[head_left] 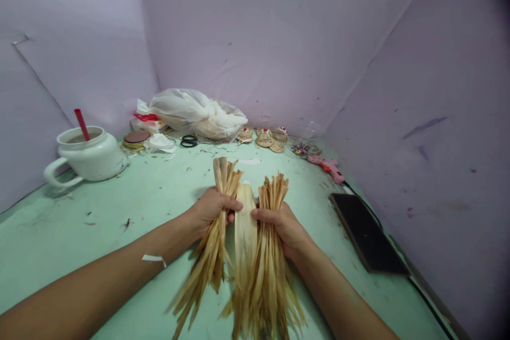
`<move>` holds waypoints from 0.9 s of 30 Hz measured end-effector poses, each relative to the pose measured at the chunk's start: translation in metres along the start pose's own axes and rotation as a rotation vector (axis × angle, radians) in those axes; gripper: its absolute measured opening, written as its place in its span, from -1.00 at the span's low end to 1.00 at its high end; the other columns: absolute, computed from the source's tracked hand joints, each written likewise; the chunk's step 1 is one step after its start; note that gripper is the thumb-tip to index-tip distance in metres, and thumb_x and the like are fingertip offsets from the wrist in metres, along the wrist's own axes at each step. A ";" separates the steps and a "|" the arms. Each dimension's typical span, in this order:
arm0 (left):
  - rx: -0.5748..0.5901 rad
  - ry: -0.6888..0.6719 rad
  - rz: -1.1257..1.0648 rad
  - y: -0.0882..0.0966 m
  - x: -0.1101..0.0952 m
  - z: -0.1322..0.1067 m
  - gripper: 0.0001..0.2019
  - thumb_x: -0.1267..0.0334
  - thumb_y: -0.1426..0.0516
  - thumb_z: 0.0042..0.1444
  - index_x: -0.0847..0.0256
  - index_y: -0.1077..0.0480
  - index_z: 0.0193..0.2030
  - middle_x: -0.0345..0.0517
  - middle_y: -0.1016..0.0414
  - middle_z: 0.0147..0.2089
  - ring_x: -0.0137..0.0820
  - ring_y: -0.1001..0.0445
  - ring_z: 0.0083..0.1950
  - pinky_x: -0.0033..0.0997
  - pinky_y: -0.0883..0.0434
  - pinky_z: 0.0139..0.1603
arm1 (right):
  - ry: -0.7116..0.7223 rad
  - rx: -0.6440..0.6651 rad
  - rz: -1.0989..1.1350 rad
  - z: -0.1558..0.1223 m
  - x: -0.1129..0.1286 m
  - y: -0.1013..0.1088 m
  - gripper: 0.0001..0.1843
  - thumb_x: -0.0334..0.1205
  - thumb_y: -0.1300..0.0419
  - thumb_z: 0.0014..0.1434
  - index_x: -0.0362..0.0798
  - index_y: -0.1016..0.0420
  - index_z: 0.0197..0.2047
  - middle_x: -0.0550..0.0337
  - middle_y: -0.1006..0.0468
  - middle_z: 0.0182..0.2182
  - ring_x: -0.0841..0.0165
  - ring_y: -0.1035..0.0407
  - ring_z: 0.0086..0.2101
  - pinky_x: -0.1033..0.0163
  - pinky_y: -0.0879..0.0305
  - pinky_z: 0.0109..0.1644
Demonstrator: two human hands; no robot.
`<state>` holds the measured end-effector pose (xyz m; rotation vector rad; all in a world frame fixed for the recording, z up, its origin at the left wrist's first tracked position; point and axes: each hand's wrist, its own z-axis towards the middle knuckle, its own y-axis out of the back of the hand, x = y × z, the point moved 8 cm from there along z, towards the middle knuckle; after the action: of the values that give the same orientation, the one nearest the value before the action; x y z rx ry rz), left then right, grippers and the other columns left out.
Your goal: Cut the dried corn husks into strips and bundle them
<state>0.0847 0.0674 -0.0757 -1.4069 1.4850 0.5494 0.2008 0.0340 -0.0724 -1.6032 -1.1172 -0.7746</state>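
My left hand point(215, 208) is closed round a bundle of dried leaf strips point(214, 252), tan and frayed at the lower ends. A second, thicker bundle of the same dried strips point(271, 260) is gripped in my right hand point(283, 223). Between the two bundles stands one wide, pale dried leaf point(245, 223). Both thumbs press on its edges from either side. The bundles hang over the green tabletop with their cut tops pointing away from me. Fingers behind the strips are mostly hidden.
On the left stands a white mug point(93, 156) with a red straw. A plastic bag point(195, 111), black-handled scissors point(188, 141) and several small woven pieces point(264, 138) line the back. A pink glue gun point(327, 167) and a dark phone-like slab point(368, 234) lie right, beside a black cable.
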 end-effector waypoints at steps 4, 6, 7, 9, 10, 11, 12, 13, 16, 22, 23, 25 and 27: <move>-0.072 -0.032 -0.016 0.006 -0.002 0.001 -0.86 0.47 -0.23 -0.40 0.36 -0.31 -0.71 -0.23 -0.23 -0.81 -0.59 -0.16 -0.76 -0.60 -0.13 -0.71 | -0.003 -0.085 -0.012 -0.001 0.004 0.009 -0.71 -0.37 -0.32 -0.33 -0.12 -0.44 -0.42 0.24 -0.50 -0.59 0.38 -0.35 -0.59 0.27 -0.32 -0.47; -0.088 -0.031 -0.003 0.007 -0.003 0.001 -0.84 0.48 -0.24 -0.39 0.36 -0.30 -0.72 -0.24 -0.22 -0.82 -0.60 -0.16 -0.77 -0.60 -0.11 -0.72 | 0.001 -0.114 -0.017 -0.003 0.007 0.014 -0.72 -0.37 -0.33 -0.35 -0.11 -0.42 -0.46 0.27 -0.47 -0.62 0.40 -0.33 -0.61 0.28 -0.31 -0.48; -0.084 -0.026 -0.001 0.006 -0.003 0.001 -0.84 0.49 -0.24 -0.38 0.36 -0.29 -0.72 -0.25 -0.22 -0.81 -0.60 -0.15 -0.77 -0.60 -0.09 -0.73 | 0.004 -0.118 -0.016 -0.003 0.010 0.015 -0.72 -0.37 -0.33 -0.36 -0.11 -0.41 -0.47 0.28 -0.46 -0.63 0.40 -0.32 -0.62 0.28 -0.31 -0.48; -0.087 -0.011 -0.007 0.006 -0.004 0.001 -0.84 0.50 -0.23 -0.38 0.34 -0.29 -0.70 -0.28 -0.22 -0.80 -0.61 -0.15 -0.77 -0.61 -0.07 -0.74 | 0.013 -0.125 -0.006 -0.004 0.014 0.019 -0.70 -0.36 -0.33 -0.36 -0.10 -0.40 -0.45 0.29 -0.45 -0.63 0.39 -0.33 -0.62 0.27 -0.30 -0.49; -0.102 -0.008 -0.007 0.007 -0.005 0.001 -0.84 0.50 -0.23 -0.38 0.33 -0.29 -0.68 -0.30 -0.21 -0.80 -0.61 -0.15 -0.77 -0.61 -0.07 -0.74 | 0.026 -0.134 -0.009 -0.004 0.017 0.021 -0.70 -0.35 -0.33 -0.36 -0.10 -0.40 -0.44 0.30 -0.45 -0.64 0.38 -0.33 -0.61 0.27 -0.30 -0.49; -0.122 -0.011 0.000 0.009 -0.006 0.000 -0.84 0.50 -0.23 -0.37 0.32 -0.28 -0.67 -0.31 -0.20 -0.79 -0.61 -0.15 -0.77 -0.62 -0.07 -0.74 | 0.048 -0.153 -0.024 -0.005 0.020 0.023 -0.69 -0.35 -0.33 -0.35 -0.09 -0.40 -0.43 0.31 -0.44 -0.63 0.39 -0.32 -0.61 0.28 -0.29 -0.49; -0.140 -0.027 0.012 0.010 -0.007 -0.001 -0.83 0.49 -0.23 -0.37 0.31 -0.28 -0.66 -0.32 -0.20 -0.78 -0.61 -0.15 -0.76 -0.62 -0.07 -0.74 | 0.077 -0.179 -0.052 -0.005 0.023 0.026 -0.69 -0.35 -0.33 -0.35 -0.09 -0.41 -0.42 0.31 -0.44 -0.63 0.40 -0.32 -0.61 0.29 -0.28 -0.49; -0.142 -0.057 0.031 0.010 -0.010 -0.002 -0.83 0.48 -0.24 -0.36 0.31 -0.29 -0.64 -0.33 -0.21 -0.78 -0.61 -0.15 -0.76 -0.62 -0.07 -0.73 | 0.105 -0.205 -0.088 -0.005 0.026 0.027 -0.70 -0.35 -0.33 -0.34 -0.10 -0.41 -0.43 0.32 -0.43 -0.63 0.41 -0.31 -0.61 0.29 -0.27 -0.49; -0.059 -0.169 0.082 0.000 -0.015 -0.009 -0.81 0.39 -0.29 -0.36 0.33 -0.34 -0.59 -0.32 -0.25 -0.75 -0.61 -0.17 -0.72 -0.61 -0.11 -0.70 | 0.160 -0.230 -0.196 -0.006 0.028 0.023 -0.76 -0.36 -0.33 -0.34 -0.12 -0.43 -0.49 0.29 -0.45 -0.62 0.42 -0.30 -0.60 0.31 -0.25 -0.50; 0.200 -0.154 -0.021 -0.029 -0.003 -0.019 -0.73 0.30 -0.32 -0.34 0.34 -0.43 -0.43 -0.16 -0.43 -0.56 -0.46 -0.37 -0.54 -0.50 -0.31 -0.52 | 0.098 0.011 -0.162 -0.010 0.016 -0.009 -0.84 -0.34 -0.27 -0.26 -0.15 -0.50 -0.47 0.17 -0.52 -0.57 0.36 -0.38 -0.54 0.32 -0.26 -0.49; 0.225 -0.151 -0.045 -0.031 -0.002 -0.019 -0.72 0.33 -0.31 -0.34 0.34 -0.43 -0.41 -0.16 -0.43 -0.55 -0.44 -0.39 -0.53 -0.47 -0.33 -0.49 | 0.083 0.029 -0.144 -0.011 0.015 -0.010 -0.82 -0.35 -0.26 -0.26 -0.15 -0.51 -0.46 0.15 -0.53 -0.55 0.35 -0.40 -0.53 0.33 -0.27 -0.49; 0.224 -0.162 -0.074 -0.031 -0.003 -0.016 -0.74 0.38 -0.29 -0.36 0.34 -0.43 -0.42 -0.14 -0.44 -0.53 -0.41 -0.40 -0.51 -0.42 -0.35 -0.46 | 0.061 0.031 -0.121 -0.011 0.015 -0.009 -0.80 -0.34 -0.28 -0.30 -0.15 -0.52 -0.46 0.12 -0.56 -0.47 0.32 -0.42 -0.48 0.33 -0.29 -0.49; 0.140 -0.166 -0.065 -0.022 -0.003 -0.011 -0.76 0.43 -0.27 -0.40 0.35 -0.41 -0.46 -0.14 -0.45 -0.53 -0.39 -0.41 -0.50 -0.41 -0.36 -0.45 | 0.061 -0.032 -0.133 -0.009 0.016 -0.001 -0.78 -0.32 -0.31 -0.32 -0.15 -0.51 -0.48 0.11 -0.56 -0.45 0.32 -0.42 -0.46 0.33 -0.29 -0.50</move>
<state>0.1009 0.0544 -0.0624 -1.2645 1.3148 0.4992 0.2066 0.0302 -0.0550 -1.5332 -1.1809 -0.9271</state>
